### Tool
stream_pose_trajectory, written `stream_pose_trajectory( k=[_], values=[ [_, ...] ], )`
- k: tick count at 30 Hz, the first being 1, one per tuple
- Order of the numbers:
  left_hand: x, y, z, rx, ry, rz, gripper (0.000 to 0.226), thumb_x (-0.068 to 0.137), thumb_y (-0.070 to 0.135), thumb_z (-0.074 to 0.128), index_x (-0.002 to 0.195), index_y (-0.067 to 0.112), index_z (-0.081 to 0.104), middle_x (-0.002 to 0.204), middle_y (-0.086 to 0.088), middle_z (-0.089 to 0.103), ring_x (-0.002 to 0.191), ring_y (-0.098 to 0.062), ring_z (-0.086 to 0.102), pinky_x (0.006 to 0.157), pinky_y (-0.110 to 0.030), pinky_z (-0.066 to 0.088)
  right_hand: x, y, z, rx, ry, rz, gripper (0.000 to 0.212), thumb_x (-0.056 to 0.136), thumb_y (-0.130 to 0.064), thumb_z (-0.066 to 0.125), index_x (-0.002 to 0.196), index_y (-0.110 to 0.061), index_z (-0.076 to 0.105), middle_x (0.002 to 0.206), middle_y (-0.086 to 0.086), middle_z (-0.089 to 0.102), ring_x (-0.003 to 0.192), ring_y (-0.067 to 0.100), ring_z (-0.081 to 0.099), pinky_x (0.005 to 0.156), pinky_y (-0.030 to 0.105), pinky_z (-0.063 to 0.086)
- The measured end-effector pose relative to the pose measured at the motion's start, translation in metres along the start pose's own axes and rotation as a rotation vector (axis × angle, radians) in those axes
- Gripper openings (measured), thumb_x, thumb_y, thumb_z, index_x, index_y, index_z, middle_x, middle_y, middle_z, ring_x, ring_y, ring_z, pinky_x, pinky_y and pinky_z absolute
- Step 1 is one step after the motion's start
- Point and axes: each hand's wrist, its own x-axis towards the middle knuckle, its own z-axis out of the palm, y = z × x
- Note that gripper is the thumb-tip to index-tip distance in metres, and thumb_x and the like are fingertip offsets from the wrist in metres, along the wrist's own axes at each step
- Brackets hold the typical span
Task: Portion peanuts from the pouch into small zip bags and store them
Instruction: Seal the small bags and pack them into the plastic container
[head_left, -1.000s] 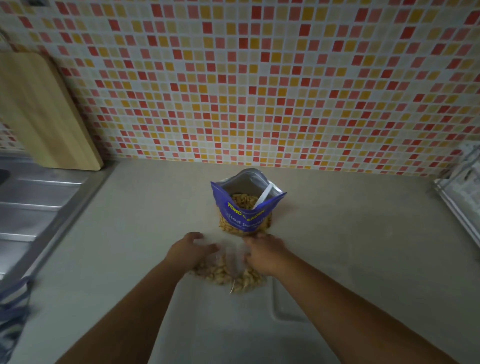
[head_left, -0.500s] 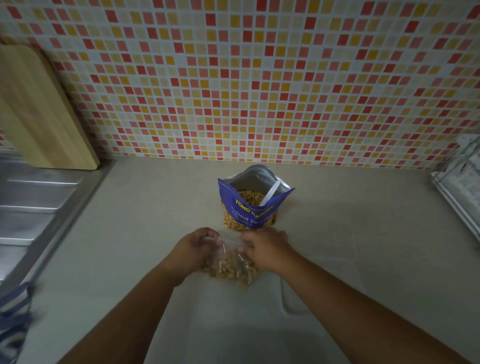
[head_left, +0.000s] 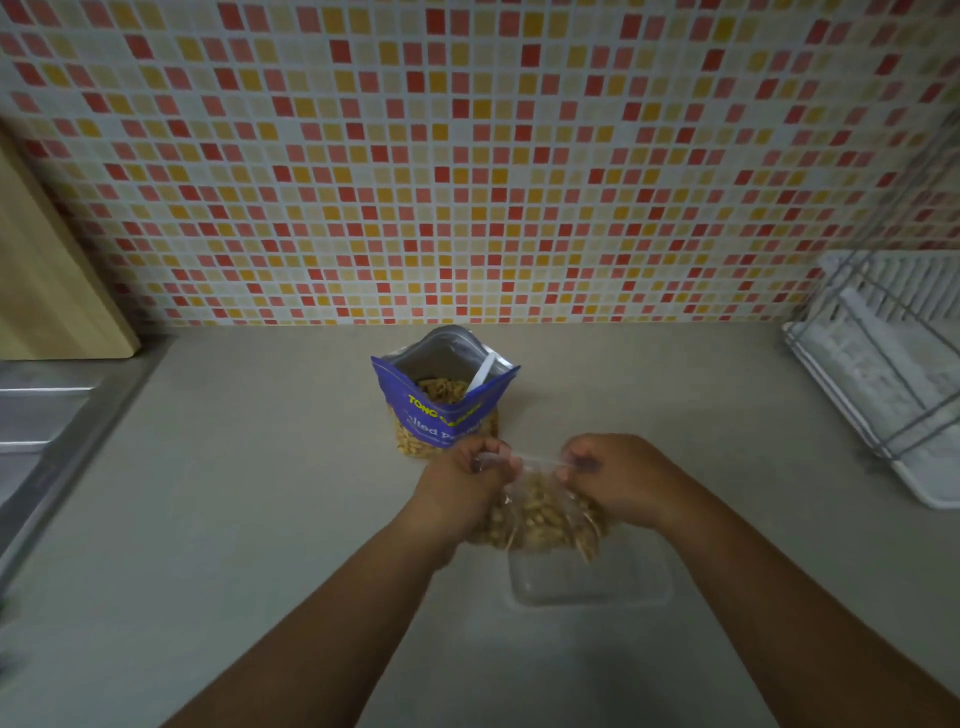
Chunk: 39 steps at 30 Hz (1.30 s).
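A blue peanut pouch (head_left: 444, 410) stands open on the counter near the tiled wall, with a white scoop handle (head_left: 482, 375) sticking out of it. In front of it I hold a small clear zip bag (head_left: 540, 514) filled with peanuts. My left hand (head_left: 467, 478) pinches the left end of its top strip and my right hand (head_left: 615, 475) pinches the right end. The bag hangs between them, just above a clear plastic container (head_left: 589, 582) on the counter.
A wooden cutting board (head_left: 47, 270) leans on the wall at the left, above a steel sink drainboard (head_left: 47, 426). A white dish rack (head_left: 888, 374) stands at the right. The beige counter (head_left: 249, 519) spreads around the pouch.
Both hands have lifted the peanut-filled zip bag off the counter and moved apart along its top strip. The view has shifted, bringing the dish rack in.
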Motion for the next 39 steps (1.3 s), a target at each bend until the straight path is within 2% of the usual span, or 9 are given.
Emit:
stream_pose_trajectory(
  k=[6, 10, 16, 20, 22, 27, 31, 36, 39],
  values=[
    [0.011, -0.032, 0.056, 0.215, 0.083, -0.114, 0.004, 0.080, 0.023, 0.064, 0.083, 0.021, 0.064, 0.083, -0.002, 0.068, 0.078, -0.019, 0.062, 0.073, -0.030, 0.050, -0.002, 0.050, 0.028, -0.062, -0.042, 0.114, 0.023, 0.085, -0.040, 0.054, 0.068, -0.026, 0.053, 0.090, 0.003, 0.066, 0.100, 0.026, 0.062, 0.083, 0.033, 0.045],
    [0.005, -0.039, 0.068, 0.391, 0.098, -0.090, 0.004, 0.085, 0.020, 0.058, 0.089, 0.022, 0.058, 0.084, -0.001, 0.062, 0.079, -0.018, 0.058, 0.065, -0.021, 0.040, -0.008, 0.056, 0.045, -0.181, 0.015, 0.126, 0.021, 0.088, -0.036, 0.046, 0.098, -0.028, 0.063, 0.107, 0.001, 0.069, 0.108, 0.025, 0.060, 0.093, 0.034, 0.036],
    [0.003, -0.046, 0.076, 0.668, -0.022, -0.009, 0.031, 0.087, 0.012, 0.050, 0.116, 0.014, 0.038, 0.102, -0.021, 0.064, 0.098, -0.036, 0.060, 0.069, -0.026, 0.035, -0.015, 0.066, 0.065, -0.315, 0.170, 0.050, 0.028, 0.090, -0.037, 0.044, 0.108, -0.027, 0.063, 0.105, 0.002, 0.071, 0.103, 0.025, 0.061, 0.091, 0.033, 0.032],
    [-0.010, -0.050, 0.075, 0.965, -0.078, 0.133, 0.056, 0.087, 0.015, 0.051, 0.139, 0.014, 0.029, 0.140, -0.014, 0.034, 0.125, -0.029, 0.040, 0.099, -0.031, 0.037, -0.017, 0.072, 0.072, -0.323, 0.246, -0.025, 0.026, 0.089, -0.035, 0.045, 0.102, -0.023, 0.063, 0.098, 0.003, 0.071, 0.097, 0.026, 0.063, 0.085, 0.033, 0.033],
    [-0.018, -0.054, 0.070, 1.089, -0.011, 0.278, 0.065, 0.086, 0.023, 0.054, 0.144, 0.019, 0.024, 0.147, -0.007, 0.022, 0.132, -0.025, 0.029, 0.103, -0.032, 0.038, -0.022, 0.074, 0.072, -0.328, 0.313, -0.057, 0.024, 0.082, -0.033, 0.054, 0.100, -0.023, 0.065, 0.094, 0.001, 0.071, 0.090, 0.028, 0.065, 0.080, 0.035, 0.039],
    [-0.022, -0.079, 0.054, 1.296, -0.044, 0.439, 0.052, 0.085, 0.041, 0.041, 0.130, 0.016, 0.048, 0.132, -0.008, 0.057, 0.117, -0.024, 0.059, 0.099, -0.043, 0.045, -0.041, 0.072, 0.084, -0.304, 0.510, -0.198, 0.031, 0.070, -0.038, 0.053, 0.098, -0.032, 0.064, 0.095, -0.008, 0.065, 0.081, 0.016, 0.061, 0.067, 0.033, 0.047],
    [-0.025, -0.088, 0.046, 1.418, -0.163, 0.334, 0.068, 0.096, 0.049, 0.009, 0.127, 0.010, 0.055, 0.135, -0.008, 0.056, 0.123, -0.022, 0.054, 0.107, -0.044, 0.015, -0.043, 0.078, 0.098, -0.346, 0.434, -0.134, 0.027, 0.075, -0.048, 0.049, 0.092, -0.035, 0.066, 0.092, -0.014, 0.067, 0.079, 0.015, 0.063, 0.070, 0.032, 0.029],
    [-0.027, -0.084, 0.045, 1.444, -0.255, 0.248, 0.076, 0.094, 0.055, 0.007, 0.125, 0.008, 0.058, 0.134, -0.008, 0.056, 0.127, -0.020, 0.051, 0.107, -0.045, 0.014, -0.041, 0.082, 0.105, -0.348, 0.403, -0.063, 0.029, 0.075, -0.050, 0.046, 0.089, -0.034, 0.067, 0.089, -0.014, 0.068, 0.079, 0.013, 0.064, 0.067, 0.031, 0.023],
    [-0.029, -0.087, 0.044, 1.412, -0.227, 0.247, 0.076, 0.093, 0.057, 0.009, 0.127, 0.009, 0.056, 0.137, -0.007, 0.054, 0.129, -0.022, 0.049, 0.108, -0.042, 0.011, -0.041, 0.082, 0.106, -0.327, 0.372, -0.055, 0.031, 0.074, -0.052, 0.046, 0.091, -0.035, 0.066, 0.090, -0.016, 0.068, 0.080, 0.012, 0.065, 0.069, 0.032, 0.034]
  ],
)
